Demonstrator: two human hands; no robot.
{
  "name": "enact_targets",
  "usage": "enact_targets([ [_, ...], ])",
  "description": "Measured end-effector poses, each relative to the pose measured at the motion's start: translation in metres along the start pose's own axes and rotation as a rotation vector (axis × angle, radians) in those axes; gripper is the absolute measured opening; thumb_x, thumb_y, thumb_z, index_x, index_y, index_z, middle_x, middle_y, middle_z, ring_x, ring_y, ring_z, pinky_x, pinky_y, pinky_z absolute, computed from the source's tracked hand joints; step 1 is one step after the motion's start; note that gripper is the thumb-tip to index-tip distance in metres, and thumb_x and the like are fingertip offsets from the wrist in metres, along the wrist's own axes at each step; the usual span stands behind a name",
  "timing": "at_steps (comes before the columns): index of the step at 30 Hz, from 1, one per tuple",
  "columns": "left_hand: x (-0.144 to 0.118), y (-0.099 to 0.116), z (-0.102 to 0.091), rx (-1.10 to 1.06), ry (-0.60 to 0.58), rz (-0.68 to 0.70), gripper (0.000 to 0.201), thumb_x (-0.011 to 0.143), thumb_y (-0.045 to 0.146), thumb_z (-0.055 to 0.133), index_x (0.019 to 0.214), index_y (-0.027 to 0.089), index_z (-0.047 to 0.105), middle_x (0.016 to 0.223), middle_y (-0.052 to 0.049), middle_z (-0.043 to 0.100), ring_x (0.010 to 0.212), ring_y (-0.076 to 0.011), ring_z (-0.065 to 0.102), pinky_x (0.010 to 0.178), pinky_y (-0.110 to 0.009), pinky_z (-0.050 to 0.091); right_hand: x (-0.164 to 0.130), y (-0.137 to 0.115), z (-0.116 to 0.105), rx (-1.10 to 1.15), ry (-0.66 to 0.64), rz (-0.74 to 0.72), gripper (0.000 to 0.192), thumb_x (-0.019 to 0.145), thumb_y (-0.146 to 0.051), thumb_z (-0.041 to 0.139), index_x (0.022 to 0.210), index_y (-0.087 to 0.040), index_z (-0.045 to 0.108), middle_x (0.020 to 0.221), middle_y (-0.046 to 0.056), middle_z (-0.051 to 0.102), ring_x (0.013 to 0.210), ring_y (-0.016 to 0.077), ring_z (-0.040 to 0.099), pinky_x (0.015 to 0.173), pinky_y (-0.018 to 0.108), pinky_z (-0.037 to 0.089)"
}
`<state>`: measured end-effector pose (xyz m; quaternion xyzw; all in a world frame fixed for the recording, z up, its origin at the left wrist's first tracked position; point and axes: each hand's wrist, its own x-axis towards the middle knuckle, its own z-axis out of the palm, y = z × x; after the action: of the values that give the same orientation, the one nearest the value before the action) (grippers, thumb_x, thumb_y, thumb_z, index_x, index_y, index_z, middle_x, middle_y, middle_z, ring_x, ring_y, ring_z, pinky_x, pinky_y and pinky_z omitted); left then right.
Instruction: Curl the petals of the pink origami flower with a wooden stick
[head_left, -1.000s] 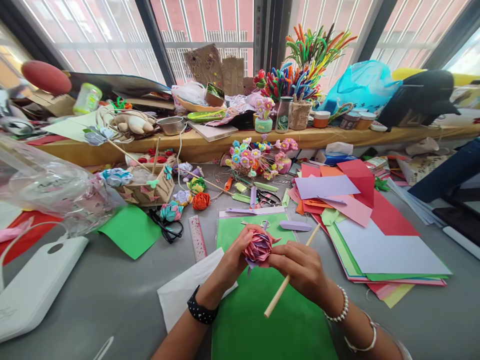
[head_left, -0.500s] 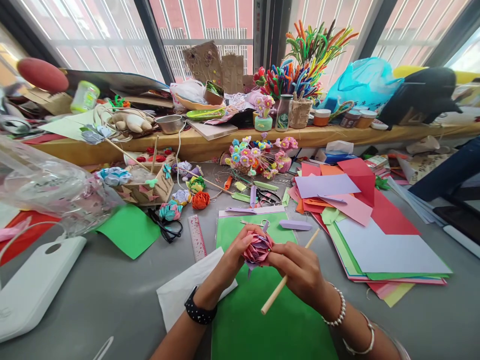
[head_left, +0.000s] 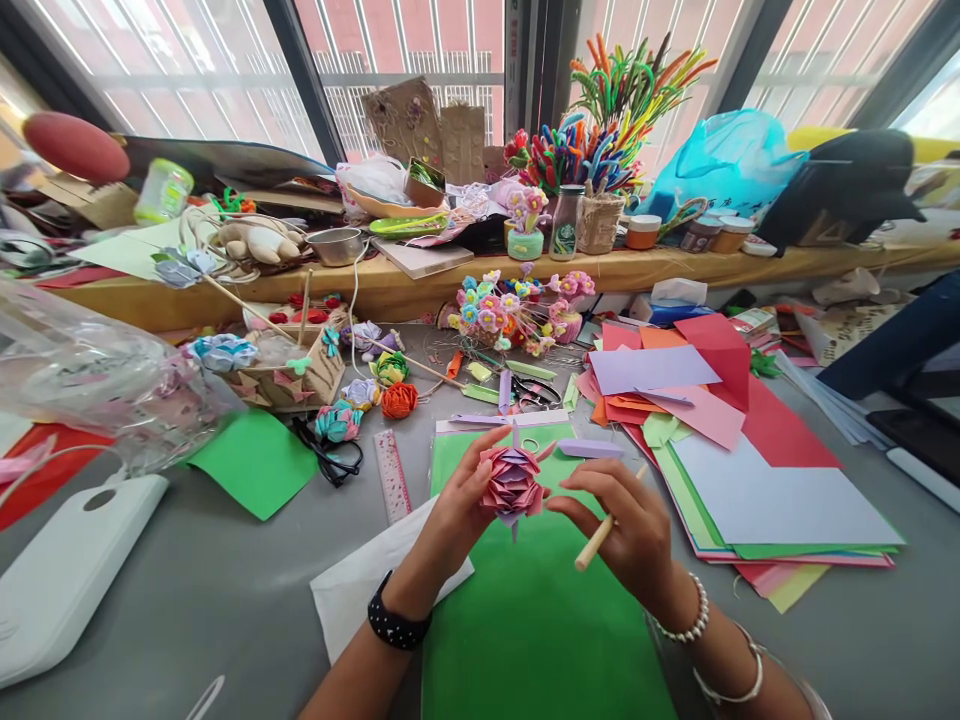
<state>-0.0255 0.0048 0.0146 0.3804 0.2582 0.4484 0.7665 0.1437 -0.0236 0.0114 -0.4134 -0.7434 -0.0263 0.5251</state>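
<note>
Over a green mat point(head_left: 547, 630), my left hand point(head_left: 456, 510) grips a folded paper flower point(head_left: 514, 482) with pink and purple layered petals. Its fingers curl around the flower's left side. My right hand point(head_left: 626, 520) is just to the right of the flower, thumb and forefinger parted and off the petals. A pale wooden stick point(head_left: 596, 543) is tucked across the right hand's palm, its near end pointing down and left. Behind the flower lie small scissors point(head_left: 529, 444), partly hidden, and a folded purple paper strip point(head_left: 591, 449).
Stacked coloured paper point(head_left: 780, 490) lies to the right. On the left are a green sheet point(head_left: 255, 465), black-handled scissors point(head_left: 330, 455), a ruler point(head_left: 393, 475) and a white power bank point(head_left: 75, 580). Finished paper flowers point(head_left: 399, 400) and a cardboard basket point(head_left: 292, 385) stand behind.
My right hand has let go of the flower's right side and moved away to the right, its fingers opening, the stick still in it. The flower has turned a little in my left hand.
</note>
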Motion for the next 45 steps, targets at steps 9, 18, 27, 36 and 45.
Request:
enact_targets([
  [9, 0.002, -0.001, -0.001, 0.039, -0.087, 0.011, 0.063, 0.071, 0.032, 0.064, 0.126, 0.032, 0.034, 0.112, -0.007, 0.058, 0.082, -0.0204, 0.062, 0.075, -0.034, 0.045, 0.009, 0.007, -0.01, 0.075, -0.123, 0.309, 0.011, 0.084, -0.023, 0.051, 0.084, -0.019, 0.062, 0.076, 0.004, 0.065, 0.067, 0.0156, 0.06, 0.058, 0.025, 0.047],
  [18, -0.001, -0.007, -0.004, 0.179, -0.182, 0.003, 0.067, 0.068, 0.029, 0.067, 0.127, 0.033, 0.035, 0.109, -0.006, 0.052, 0.065, -0.0104, 0.055, 0.052, -0.019, 0.043, 0.011, 0.006, -0.011, 0.141, -0.18, 0.382, 0.012, 0.08, -0.028, 0.056, 0.074, -0.018, 0.058, 0.065, 0.0, 0.057, 0.052, 0.0108, 0.048, 0.047, 0.022, 0.038],
  [27, -0.001, -0.003, -0.005, 0.117, -0.342, -0.107, 0.067, 0.063, 0.047, 0.067, 0.121, 0.021, 0.046, 0.107, -0.01, 0.055, 0.095, -0.0231, 0.052, 0.078, -0.029, 0.04, 0.012, 0.005, -0.015, 0.355, -0.347, 0.512, 0.017, 0.08, -0.031, 0.055, 0.069, -0.018, 0.053, 0.064, -0.001, 0.05, 0.048, 0.0081, 0.038, 0.042, 0.021, 0.031],
  [36, 0.003, -0.004, -0.004, 0.25, -0.175, -0.239, 0.032, 0.064, 0.033, 0.07, 0.089, 0.015, 0.06, 0.07, 0.001, 0.054, 0.054, -0.0073, 0.045, 0.047, -0.017, 0.03, 0.011, 0.006, -0.011, 0.394, -0.464, 0.479, 0.013, 0.08, -0.026, 0.056, 0.071, -0.018, 0.058, 0.062, -0.001, 0.053, 0.051, 0.0095, 0.041, 0.045, 0.021, 0.032],
  [45, 0.003, -0.002, -0.003, 0.379, -0.175, -0.259, 0.017, 0.07, 0.027, 0.065, 0.076, 0.015, 0.055, 0.065, 0.002, 0.052, 0.05, -0.006, 0.043, 0.043, -0.017, 0.03, 0.012, 0.005, -0.009, 0.345, -0.493, 0.376, 0.013, 0.08, -0.02, 0.052, 0.068, -0.017, 0.055, 0.058, -0.003, 0.052, 0.046, 0.0077, 0.038, 0.042, 0.019, 0.029],
])
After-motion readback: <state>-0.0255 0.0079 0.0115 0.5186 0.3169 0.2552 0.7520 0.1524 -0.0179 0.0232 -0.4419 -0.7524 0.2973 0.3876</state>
